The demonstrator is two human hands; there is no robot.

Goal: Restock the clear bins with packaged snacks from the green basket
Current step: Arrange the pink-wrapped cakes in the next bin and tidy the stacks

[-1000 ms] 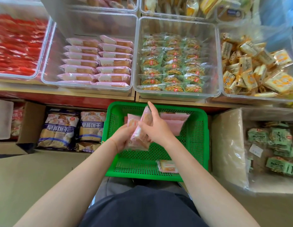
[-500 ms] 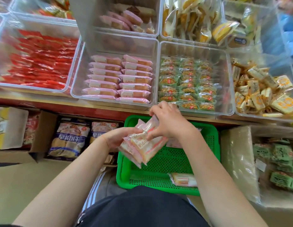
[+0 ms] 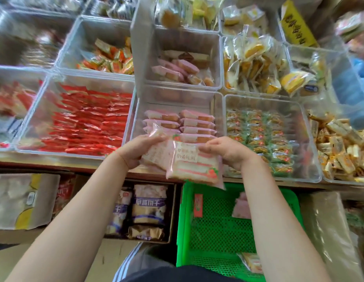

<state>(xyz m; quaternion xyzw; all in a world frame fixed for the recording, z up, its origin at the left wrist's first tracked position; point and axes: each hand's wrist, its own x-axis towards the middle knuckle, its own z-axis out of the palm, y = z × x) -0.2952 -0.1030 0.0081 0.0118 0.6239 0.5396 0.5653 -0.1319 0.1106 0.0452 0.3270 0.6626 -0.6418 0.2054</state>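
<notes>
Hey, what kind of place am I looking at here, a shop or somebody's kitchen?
Most likely a snack shop's bulk display, not a kitchen. Rows of clear bins hold sorted, individually wrapped snacks, a green basket of stock sits below the counter, and both hands hold pink snack packs over the bins.

both hands (image 3: 136,151) have lifted the pink snack packs (image 3: 189,161) from the green basket (image 3: 217,231) up to the clear bin (image 3: 177,102).
</notes>
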